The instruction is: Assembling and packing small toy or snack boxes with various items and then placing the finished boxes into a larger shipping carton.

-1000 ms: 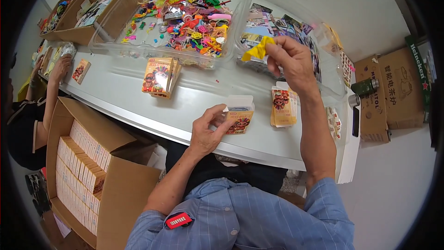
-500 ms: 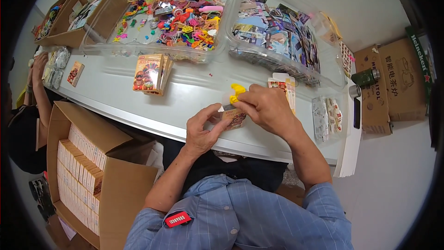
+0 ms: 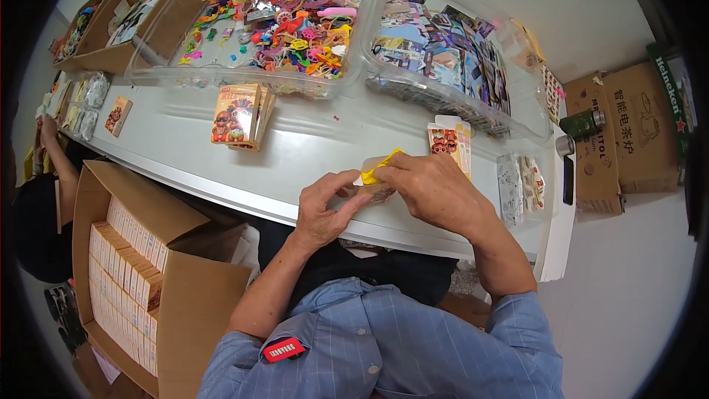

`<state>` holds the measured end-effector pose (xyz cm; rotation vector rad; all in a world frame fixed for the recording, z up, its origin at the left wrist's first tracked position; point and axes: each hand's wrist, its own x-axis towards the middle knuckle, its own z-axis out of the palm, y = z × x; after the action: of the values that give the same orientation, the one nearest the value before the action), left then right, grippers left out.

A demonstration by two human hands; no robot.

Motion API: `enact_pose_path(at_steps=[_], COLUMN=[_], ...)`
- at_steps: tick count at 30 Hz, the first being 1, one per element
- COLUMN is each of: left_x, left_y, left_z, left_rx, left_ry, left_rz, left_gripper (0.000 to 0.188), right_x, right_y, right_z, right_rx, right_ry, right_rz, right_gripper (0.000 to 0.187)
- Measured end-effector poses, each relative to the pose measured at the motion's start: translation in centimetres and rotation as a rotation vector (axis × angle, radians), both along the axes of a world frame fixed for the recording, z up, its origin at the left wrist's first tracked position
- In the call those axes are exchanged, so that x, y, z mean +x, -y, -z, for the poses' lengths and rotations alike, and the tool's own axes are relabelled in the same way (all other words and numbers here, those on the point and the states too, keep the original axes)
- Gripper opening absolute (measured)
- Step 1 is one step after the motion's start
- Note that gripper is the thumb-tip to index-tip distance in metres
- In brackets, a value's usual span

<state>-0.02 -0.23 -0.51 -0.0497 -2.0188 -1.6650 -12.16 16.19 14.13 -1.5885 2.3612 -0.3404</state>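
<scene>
Near the table's front edge, my left hand [image 3: 325, 208] grips a small printed card box [image 3: 378, 193] between thumb and fingers, its opening upward. My right hand [image 3: 441, 188] pinches a yellow plastic piece [image 3: 381, 169] at the box's mouth; part of the piece is hidden by the fingers, and I cannot tell its exact kind. A stack of similar printed boxes [image 3: 238, 117] stands to the left. Right of it, beyond my right hand, lie more open-topped printed boxes [image 3: 447, 140].
At the back stand a clear bin [image 3: 221, 76] of small colourful toys and another clear bin [image 3: 528, 120] of cards. Clear packs [image 3: 521, 189] lie at right. A carton [image 3: 203, 310] full of boxes stands lower left. Another person's hand [image 3: 48, 129] is at far left.
My right hand has come down and slightly right, bringing the yellow piece lower against the box's mouth. The other person's hand at far left has moved down.
</scene>
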Motion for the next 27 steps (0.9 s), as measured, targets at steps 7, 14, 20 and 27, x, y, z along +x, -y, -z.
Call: enact_pose_path(at_steps=[7, 14, 20, 27], left_x=[0.0, 0.0, 0.2, 0.0], left_y=[0.1, -0.2, 0.0, -0.4], left_z=[-0.4, -0.2, 0.2, 0.1], left_rx=[-0.047, -0.02, -0.01, 0.062], left_ry=[-0.017, -0.005, -0.011, 0.008], left_rz=[0.019, 0.021, -0.021, -0.032], left_gripper=[0.046, 0.046, 0.046, 0.044], right_x=[0.8, 2.1, 3.5, 0.7], right_y=[-0.5, -0.5, -3.0, -4.2], right_z=[0.1, 1.7, 1.8, 5.4], right_rx=[0.084, 0.102, -0.534, -0.607], right_ry=[0.256, 0.208, 0.12, 0.837], right_rz=[-0.003, 0.105, 0.284, 0.761], right_gripper=[0.028, 0.03, 0.022, 0.02])
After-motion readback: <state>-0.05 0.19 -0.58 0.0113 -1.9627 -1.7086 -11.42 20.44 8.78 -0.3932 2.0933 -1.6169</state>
